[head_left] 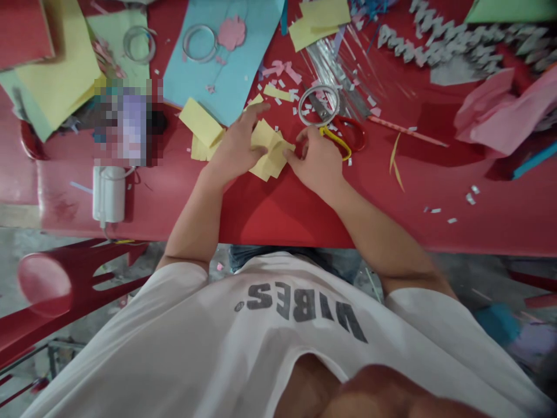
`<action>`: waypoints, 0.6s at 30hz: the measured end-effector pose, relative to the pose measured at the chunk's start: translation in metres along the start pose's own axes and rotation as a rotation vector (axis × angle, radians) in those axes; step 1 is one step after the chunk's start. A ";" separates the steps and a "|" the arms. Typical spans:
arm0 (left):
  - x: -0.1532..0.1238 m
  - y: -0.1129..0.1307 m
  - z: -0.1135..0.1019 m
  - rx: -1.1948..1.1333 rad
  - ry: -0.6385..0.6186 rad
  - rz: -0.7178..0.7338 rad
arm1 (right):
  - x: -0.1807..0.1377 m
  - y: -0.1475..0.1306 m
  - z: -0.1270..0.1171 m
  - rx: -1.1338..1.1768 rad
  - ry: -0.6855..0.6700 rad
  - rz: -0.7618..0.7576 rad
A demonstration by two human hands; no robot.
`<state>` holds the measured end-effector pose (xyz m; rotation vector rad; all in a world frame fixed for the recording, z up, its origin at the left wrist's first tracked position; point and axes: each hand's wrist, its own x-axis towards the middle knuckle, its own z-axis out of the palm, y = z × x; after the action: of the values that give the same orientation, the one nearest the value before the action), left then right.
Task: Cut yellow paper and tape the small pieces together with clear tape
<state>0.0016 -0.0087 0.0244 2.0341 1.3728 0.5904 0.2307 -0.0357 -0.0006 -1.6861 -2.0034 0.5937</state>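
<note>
White shirt (195, 331) nearest, folded yellow paper (273, 155) at upper center

Left hand (232, 148): grip spread wide, thumb touching the paper on the red desk (282, 217). Right hand (322, 158): grip loosely curled, thumb at the paper's right edge; I cannot tell whether it pinches. Counted across the upper frame: three tape rolls (319, 87), one striped pencil (409, 130), one pink flower (232, 33).

Touching yellow paper (273, 142) with left hand (237, 144) and right hand (322, 159) on a red table (282, 217). Has right fingers (307, 133) bent just beside scissors (337, 139) and tape (301, 109).
</note>
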 end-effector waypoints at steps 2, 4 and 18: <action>0.002 -0.003 0.002 -0.086 0.059 0.003 | 0.003 0.004 0.000 0.052 0.036 -0.034; 0.004 -0.005 0.003 -0.151 0.119 0.028 | 0.005 0.009 -0.001 0.122 0.075 -0.100; -0.010 0.017 0.016 -0.407 0.403 0.278 | -0.001 0.006 -0.027 0.498 0.271 -0.363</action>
<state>0.0196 -0.0267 0.0249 1.8368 1.0650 1.3443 0.2519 -0.0352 0.0180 -1.0203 -1.7237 0.6270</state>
